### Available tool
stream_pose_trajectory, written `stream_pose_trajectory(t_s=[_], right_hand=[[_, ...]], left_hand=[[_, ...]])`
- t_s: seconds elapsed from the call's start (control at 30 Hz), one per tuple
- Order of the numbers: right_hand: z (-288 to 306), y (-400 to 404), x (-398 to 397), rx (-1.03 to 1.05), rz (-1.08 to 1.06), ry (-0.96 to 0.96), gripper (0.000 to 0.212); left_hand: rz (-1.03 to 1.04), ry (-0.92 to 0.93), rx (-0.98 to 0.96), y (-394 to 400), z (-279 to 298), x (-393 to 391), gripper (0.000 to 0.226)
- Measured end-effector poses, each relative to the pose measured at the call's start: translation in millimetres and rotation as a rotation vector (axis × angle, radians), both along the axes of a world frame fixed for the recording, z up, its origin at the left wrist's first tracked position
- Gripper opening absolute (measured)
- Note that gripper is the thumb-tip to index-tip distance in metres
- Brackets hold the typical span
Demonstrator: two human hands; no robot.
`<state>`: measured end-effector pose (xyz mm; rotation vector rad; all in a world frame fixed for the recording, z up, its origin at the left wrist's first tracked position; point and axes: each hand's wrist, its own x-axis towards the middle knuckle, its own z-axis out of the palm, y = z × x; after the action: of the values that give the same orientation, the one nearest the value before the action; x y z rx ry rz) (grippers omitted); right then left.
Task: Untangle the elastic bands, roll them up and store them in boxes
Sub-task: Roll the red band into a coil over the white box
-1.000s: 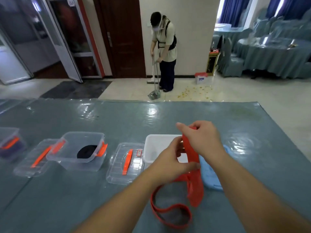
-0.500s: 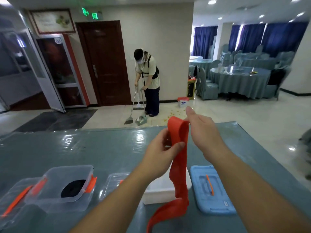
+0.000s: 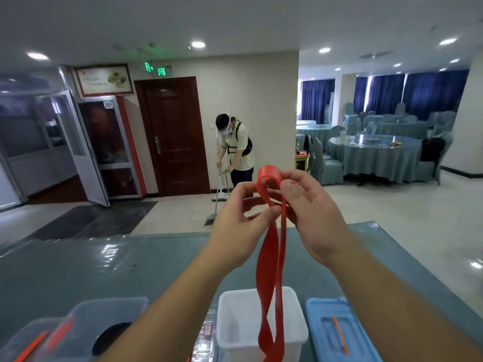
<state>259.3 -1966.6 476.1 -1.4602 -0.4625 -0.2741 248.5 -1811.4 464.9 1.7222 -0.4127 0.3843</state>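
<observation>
A flat red elastic band (image 3: 271, 262) hangs as a long loop from both my hands, raised above the table. My left hand (image 3: 236, 226) pinches the band's upper part between thumb and fingers. My right hand (image 3: 311, 212) pinches the folded top of the band from the right. The loop's lower end dangles in front of an open white box (image 3: 230, 322). A clear box (image 3: 86, 322) at the lower left holds a rolled black band (image 3: 112, 335).
A blue lid (image 3: 337, 333) with an orange clip lies right of the white box on the grey-green table (image 3: 78, 270). A clear lid lies between the boxes. Beyond the table a person (image 3: 235, 150) sweeps the floor. Covered round tables stand at the far right.
Both hands have lifted the red band higher, off the table, and its top is now folded over into a small loop. The view has tilted up, showing more of the room.
</observation>
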Motion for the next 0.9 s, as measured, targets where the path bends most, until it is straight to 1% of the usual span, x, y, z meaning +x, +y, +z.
stream_pose_trajectory(t_s=[0.07, 0.1, 0.2, 0.23, 0.3, 0.33, 0.43, 0.47, 0.57, 0.6, 0.7, 0.77, 0.83, 0.9], right_hand=[[1.8, 5.2, -1.3, -0.044, -0.050, -0.053, 0.035], [1.9, 8.0, -1.5, -0.057, -0.073, -0.074, 0.032], [0.9, 9.9, 1.8, -0.069, -0.105, -0.079, 0.022], [2.0, 9.2, 2.5, -0.071, -0.106, -0.070, 0.021], [4.6, 7.2, 3.6, -0.044, -0.079, -0.047, 0.021], [6.4, 5.7, 2.9, -0.019, -0.062, -0.031, 0.023], [12.0, 1.9, 1.0, 0.014, -0.036, 0.001, 0.025], [12.7, 0.1, 0.8, 0.008, -0.021, 0.007, 0.025], [16.7, -4.7, -2.7, -0.009, 0.047, 0.026, 0.027], [18.3, -6.8, -4.0, -0.024, 0.067, 0.032, 0.028], [22.6, -14.2, -6.1, -0.108, 0.138, 0.012, 0.024], [22.6, -18.2, -5.4, -0.178, 0.171, -0.013, 0.025], [22.6, -19.5, -5.5, -0.163, 0.206, 0.002, 0.031], [22.3, -22.1, -6.7, -0.122, 0.251, 0.036, 0.039]], left_hand=[[0.142, -0.077, 0.040, -2.9, 3.6, -2.0, 0.035], [0.157, -0.092, 0.028, -3.6, 4.8, -2.7, 0.037], [0.076, -0.114, -0.023, -5.1, 10.0, -8.7, 0.054], [0.036, -0.127, -0.024, -5.9, 13.3, -12.5, 0.055], [-0.028, -0.153, 0.011, -6.8, 17.7, -16.5, 0.046], [-0.012, -0.175, 0.051, -6.6, 19.9, -15.7, 0.043], [0.188, -0.325, 0.257, 1.6, 30.1, -7.0, 0.041], [0.195, -0.380, 0.317, 5.0, 35.4, -5.2, 0.042], [0.099, -0.486, 0.488, 16.6, 51.2, -2.2, 0.044], [0.096, -0.524, 0.547, 20.5, 55.7, -1.3, 0.042], [0.133, -0.646, 0.670, 27.1, 70.3, 0.8, 0.031], [0.111, -0.713, 0.743, 28.0, 79.0, 1.2, 0.022], [0.078, -0.736, 0.816, 27.9, 87.1, -0.6, 0.016], [0.056, -0.723, 0.855, 27.6, 93.8, -3.3, 0.017]])
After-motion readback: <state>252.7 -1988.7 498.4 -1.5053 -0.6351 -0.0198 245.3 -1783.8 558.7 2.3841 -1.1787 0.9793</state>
